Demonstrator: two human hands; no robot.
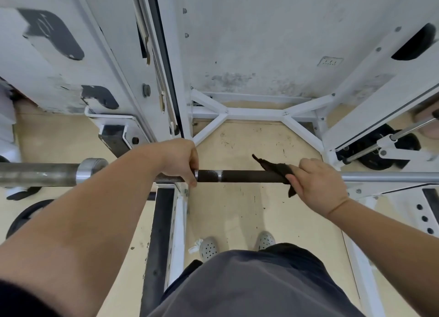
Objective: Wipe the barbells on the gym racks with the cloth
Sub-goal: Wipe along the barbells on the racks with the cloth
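The beige floor [240, 212] carries the white rack frame [255, 113], whose base bars lie flat on it. Two grey perforated shoes [209, 247] stand on it, and a small white scrap [195, 245], perhaps paper, lies just beside the left one. Dark scuffs mark it.

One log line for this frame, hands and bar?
left hand: gripping barbell | right hand: cloth wrapped on barbell | phase: wiping

Your left hand [177, 158] hides the stretch of barbell [242, 176] under its grip, and your right hand [318, 186] covers most of the dark cloth [276, 168] and the shaft beneath. Both bar ends run off the frame edges. The wall socket [330, 61] is too small to read.
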